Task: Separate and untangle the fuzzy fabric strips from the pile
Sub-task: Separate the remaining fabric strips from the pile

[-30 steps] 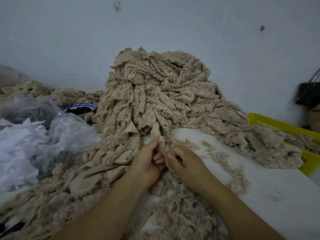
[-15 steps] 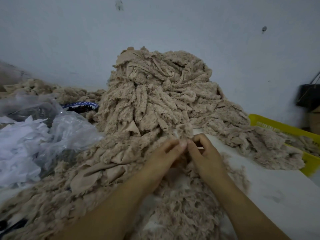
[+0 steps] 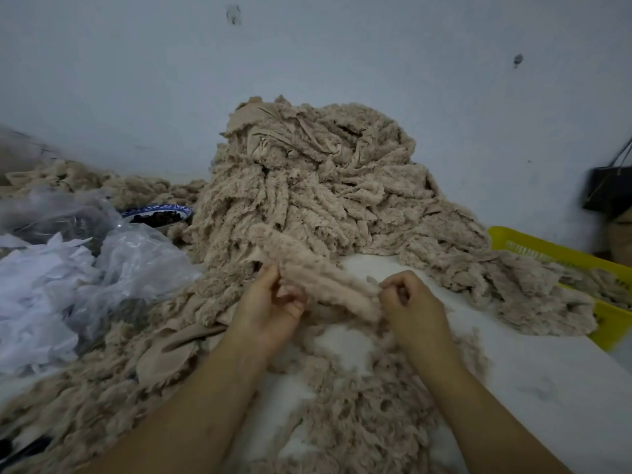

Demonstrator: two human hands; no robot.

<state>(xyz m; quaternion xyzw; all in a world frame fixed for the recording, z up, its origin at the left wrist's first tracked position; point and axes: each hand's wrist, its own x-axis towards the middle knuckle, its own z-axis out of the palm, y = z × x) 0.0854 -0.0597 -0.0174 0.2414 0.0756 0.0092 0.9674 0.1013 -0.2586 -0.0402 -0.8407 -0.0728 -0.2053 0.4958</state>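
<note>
Beige fuzzy strip (image 3: 325, 285) is being stretched between left hand (image 3: 273, 309) and right hand (image 3: 407, 306), both pinching it, freeing it from the pile (image 3: 307, 186).

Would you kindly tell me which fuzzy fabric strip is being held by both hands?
The blurred pinkish-beige strip stretched between the left hand and right hand, just before the tall pile; every other strip lies loose in heaps, held by neither hand.

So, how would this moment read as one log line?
left hand: pinches fuzzy strip | right hand: pinches its other end | pile: heaped behind hands
</note>
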